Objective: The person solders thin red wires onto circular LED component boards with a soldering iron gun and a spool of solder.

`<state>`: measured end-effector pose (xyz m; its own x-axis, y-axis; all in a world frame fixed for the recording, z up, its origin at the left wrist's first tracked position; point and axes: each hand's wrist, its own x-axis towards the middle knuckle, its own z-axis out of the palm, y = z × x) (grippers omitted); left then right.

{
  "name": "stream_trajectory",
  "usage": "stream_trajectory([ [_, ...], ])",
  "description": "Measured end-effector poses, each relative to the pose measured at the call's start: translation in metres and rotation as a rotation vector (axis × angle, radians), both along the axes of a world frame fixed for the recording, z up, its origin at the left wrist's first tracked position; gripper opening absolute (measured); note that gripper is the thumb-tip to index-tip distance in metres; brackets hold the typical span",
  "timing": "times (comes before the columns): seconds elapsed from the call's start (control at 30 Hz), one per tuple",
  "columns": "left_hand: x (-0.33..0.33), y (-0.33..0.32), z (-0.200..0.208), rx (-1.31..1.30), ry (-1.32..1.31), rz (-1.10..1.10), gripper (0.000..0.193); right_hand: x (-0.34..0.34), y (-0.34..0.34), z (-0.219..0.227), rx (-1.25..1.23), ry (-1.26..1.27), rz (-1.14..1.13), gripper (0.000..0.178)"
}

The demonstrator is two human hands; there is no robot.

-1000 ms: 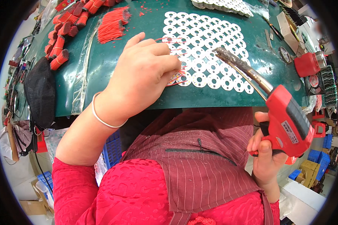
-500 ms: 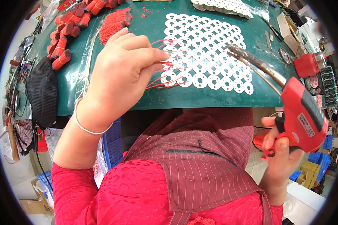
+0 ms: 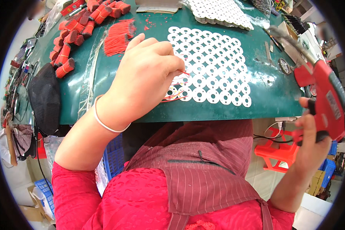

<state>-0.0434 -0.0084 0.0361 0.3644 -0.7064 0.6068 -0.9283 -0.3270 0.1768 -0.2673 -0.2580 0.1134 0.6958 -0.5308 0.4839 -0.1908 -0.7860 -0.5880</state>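
The left hand has its grip pinched on a thin red wire, over the left edge of rows of white ring-shaped boards on the green surface. The right hand wraps a red soldering gun, well apart, its tip blurred. Good work here probably means steadying the wire's end and keeping that tip clear of bare fingers.

Glossy tabletop, plastic soldering gun — metal barrel, matt cloth apron
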Motion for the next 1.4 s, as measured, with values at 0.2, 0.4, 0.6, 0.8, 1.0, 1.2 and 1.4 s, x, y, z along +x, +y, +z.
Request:
stream_trajectory([
  [0.2, 0.02, -0.018, -0.001, 0.062, -0.019, 0.027, 0.006, 0.012, 0.019, -0.057, 1.033, -0.063, 0.34, 0.052],
  [0.4, 0.036, -0.04, -0.008, 0.088, -0.06, -0.007, 0.007, 0.027, 0.026, -0.072, 1.104, -0.167, 0.266, 0.04],
  [0.6, 0.04, -0.042, -0.021, 0.1, -0.058, -0.025, 0.007, 0.03, 0.031, -0.076, 0.893, -0.046, 0.306, 0.052],
  [0.8, 0.046, -0.044, -0.025, 0.095, -0.053, -0.027, 0.006, 0.035, 0.036, -0.082, 0.791, -0.017, 0.369, 0.04],
  [1.0, 0.048, -0.045, -0.026, 0.093, -0.033, -0.028, 0.006, 0.035, 0.031, -0.091, 0.689, 0.015, 0.482, 0.045],
  [1.2, 0.048, -0.043, -0.027, 0.077, -0.027, -0.03, 0.008, 0.034, 0.03, -0.094, 0.651, 0.032, 0.512, 0.048],
  [1.4, 0.049, -0.043, -0.028, 0.08, 0.013, -0.038, 0.011, 0.036, 0.035, -0.096, 0.682, -0.017, 0.471, 0.044],
])
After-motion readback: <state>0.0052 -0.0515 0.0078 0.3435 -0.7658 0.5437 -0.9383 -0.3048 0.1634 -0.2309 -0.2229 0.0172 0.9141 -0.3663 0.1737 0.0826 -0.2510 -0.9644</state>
